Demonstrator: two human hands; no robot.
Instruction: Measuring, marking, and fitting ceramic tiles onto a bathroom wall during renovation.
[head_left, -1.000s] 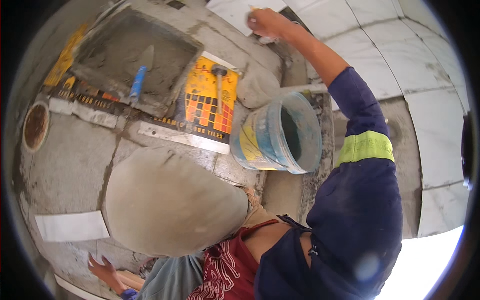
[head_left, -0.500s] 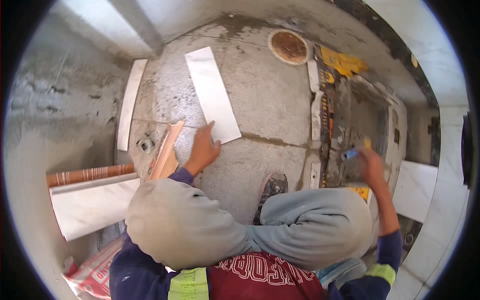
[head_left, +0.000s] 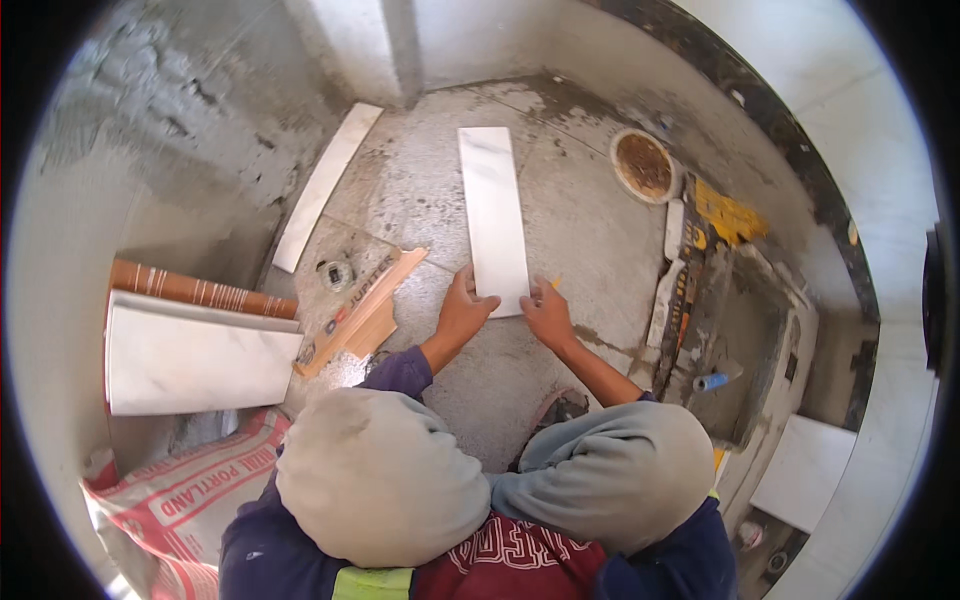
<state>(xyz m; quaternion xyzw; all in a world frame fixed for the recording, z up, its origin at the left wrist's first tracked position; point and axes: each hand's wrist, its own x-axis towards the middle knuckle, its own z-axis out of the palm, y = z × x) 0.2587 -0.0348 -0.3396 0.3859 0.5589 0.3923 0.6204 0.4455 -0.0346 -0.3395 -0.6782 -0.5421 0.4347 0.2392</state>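
A long white marbled tile strip [head_left: 494, 220] points away from me above the grey floor, its near end between my hands. My left hand [head_left: 463, 315] grips the left edge at that end, thumb lying on the top face. On the opposite edge, my right hand [head_left: 549, 317] has its fingers closed at the near right corner. A thin yellow stick [head_left: 557, 284], perhaps a pencil, pokes up beside the right fingers; its lower part is hidden. Whether the strip's near end is raised off the floor, I cannot tell.
Left of me are stacked white tiles [head_left: 200, 360], a cement bag [head_left: 200, 495], an orange-brown wooden float [head_left: 365, 312] and a tape roll [head_left: 334, 275]. Another tile strip [head_left: 328, 188] lies by the wall. Rightward are a spirit level [head_left: 680, 295], a blue tube [head_left: 712, 382] and a round drain opening [head_left: 645, 165].
My right hand has come left from beside the blue tube to the tile strip. The left hand now grips the strip, which has been turned straighter. The view has shifted.
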